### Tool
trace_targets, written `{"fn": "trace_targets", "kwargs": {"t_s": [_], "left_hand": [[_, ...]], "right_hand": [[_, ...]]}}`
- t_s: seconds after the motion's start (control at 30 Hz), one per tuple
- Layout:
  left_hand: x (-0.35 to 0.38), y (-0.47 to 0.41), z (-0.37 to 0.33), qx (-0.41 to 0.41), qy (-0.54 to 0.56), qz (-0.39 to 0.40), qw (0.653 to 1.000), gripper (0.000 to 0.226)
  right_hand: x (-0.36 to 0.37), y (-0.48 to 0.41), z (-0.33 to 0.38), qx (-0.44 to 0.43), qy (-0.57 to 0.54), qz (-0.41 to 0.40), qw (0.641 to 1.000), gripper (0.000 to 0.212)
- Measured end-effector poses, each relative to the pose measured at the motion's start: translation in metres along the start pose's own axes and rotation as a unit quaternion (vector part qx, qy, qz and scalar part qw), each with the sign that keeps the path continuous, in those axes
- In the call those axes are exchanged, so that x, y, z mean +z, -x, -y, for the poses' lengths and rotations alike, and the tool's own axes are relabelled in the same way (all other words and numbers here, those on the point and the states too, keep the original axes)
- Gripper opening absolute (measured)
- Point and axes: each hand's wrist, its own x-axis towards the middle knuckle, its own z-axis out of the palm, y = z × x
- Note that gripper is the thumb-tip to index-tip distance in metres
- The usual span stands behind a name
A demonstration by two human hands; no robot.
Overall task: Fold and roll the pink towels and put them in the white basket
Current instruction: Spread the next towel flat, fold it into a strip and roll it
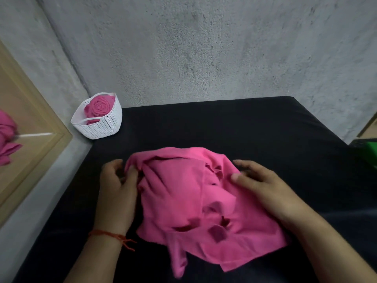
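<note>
Rough grey plaster walls (204,48) close off the far side and the left, and a black-draped table (224,127) fills the lower half of the view. At 9 o'clock leans a wood-framed mirror (30,119) with some pink cloth showing in it; a green object (371,150), too cut off to name, sits at 3 o'clock.

Just below centre lies the pink towel (183,197) — rumpled, with layers bunched over one another and dark pockets between the folds, not yet spread flat. At 10 o'clock, on the table's far left corner against the wall, stands the white basket (106,125), with a rolled pink towel (100,106) already standing in it, spiral end up.

The left hand (116,193) is at the towel's 9 o'clock edge, fingers curled and nipping the cloth between thumb and fingertips. The right hand (263,184) lies at the 2 o'clock edge, fingers fairly straight and thumb on the fabric; whether it pinches the hem or only rests on it, I cannot tell. A red thread (110,234) circles the left wrist.

The risk, as I judge it, is folding too soon: if the hands pull apart while holding inner layers rather than true corners, the creases stay trapped — and the roll would likely come out lopsided and loose, liable to uncoil in the basket.
</note>
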Motion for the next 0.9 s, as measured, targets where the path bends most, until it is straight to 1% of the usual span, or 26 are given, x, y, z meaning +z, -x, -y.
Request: {"fn": "trace_targets", "kwargs": {"t_s": [0.03,0.1,0.13,0.17,0.23,0.27,0.3,0.4,0.43,0.5,0.53,0.57,0.6,0.63,0.67,0.7,0.8,0.83,0.9], "left_hand": [[0.000,-0.005,-0.005,-0.032,0.009,0.022,0.999,0.024],[0.002,-0.010,-0.015,-0.119,0.058,0.095,0.987,0.036],[0.002,-0.010,-0.016,-0.130,0.087,0.139,0.978,0.036],[0.001,-0.005,-0.019,-0.111,0.101,0.193,0.970,0.041],[0.008,0.008,-0.016,-0.058,0.093,0.261,0.959,0.081],[0.009,0.016,-0.012,-0.035,0.072,0.279,0.957,0.095],[0.011,0.020,-0.010,-0.012,0.052,0.279,0.959,0.098],[0.011,0.022,-0.010,0.050,0.011,0.271,0.961,0.082],[0.006,0.015,-0.011,0.060,0.004,0.284,0.957,0.078],[-0.009,0.002,-0.012,0.074,-0.010,0.298,0.952,0.077],[-0.017,-0.004,-0.009,0.086,-0.015,0.263,0.961,0.081],[-0.023,-0.011,-0.005,0.102,-0.034,0.179,0.978,0.086],[-0.027,-0.017,-0.002,0.113,-0.071,0.071,0.989,0.087],[-0.031,-0.021,0.001,0.126,-0.112,-0.022,0.986,0.085],[-0.032,-0.023,0.002,0.125,-0.139,-0.067,0.980,0.082],[-0.032,-0.022,0.003,0.109,-0.144,-0.066,0.981,0.078],[-0.025,-0.021,0.008,0.054,-0.113,0.022,0.992,0.066],[-0.022,-0.018,0.008,0.048,-0.115,0.056,0.991,0.070],[-0.016,-0.011,0.006,0.031,-0.121,0.107,0.986,0.091]], "right_hand": [[0.003,0.002,-0.001,0.005,0.017,0.024,1.000,0.043],[0.014,0.006,0.000,0.003,0.001,0.073,0.997,0.049],[0.020,0.006,-0.001,-0.014,-0.014,0.094,0.995,0.049],[0.025,0.006,-0.003,-0.036,-0.025,0.110,0.993,0.049],[0.032,0.005,-0.004,-0.072,-0.029,0.103,0.992,0.043],[0.033,0.005,-0.004,-0.084,-0.030,0.089,0.992,0.039],[0.033,0.004,-0.004,-0.091,-0.034,0.078,0.992,0.035],[0.024,0.004,-0.003,-0.088,-0.062,0.052,0.993,0.028],[0.017,0.004,-0.001,-0.086,-0.073,0.034,0.993,0.026],[0.000,0.005,0.005,-0.087,-0.084,-0.027,0.992,0.023],[-0.009,0.005,0.009,-0.089,-0.085,-0.068,0.990,0.024],[-0.017,0.004,0.012,-0.092,-0.083,-0.108,0.986,0.026],[-0.021,0.003,0.014,-0.096,-0.083,-0.137,0.982,0.027],[-0.023,0.002,0.015,-0.097,-0.087,-0.152,0.980,0.027],[-0.022,0.001,0.015,-0.090,-0.095,-0.157,0.979,0.025],[-0.019,0.001,0.014,-0.078,-0.098,-0.158,0.979,0.024],[-0.014,0.002,0.010,-0.060,-0.088,-0.150,0.983,0.022],[-0.015,0.003,0.010,-0.062,-0.083,-0.145,0.984,0.022],[-0.015,0.006,0.012,-0.081,-0.071,-0.123,0.987,0.026]]}}
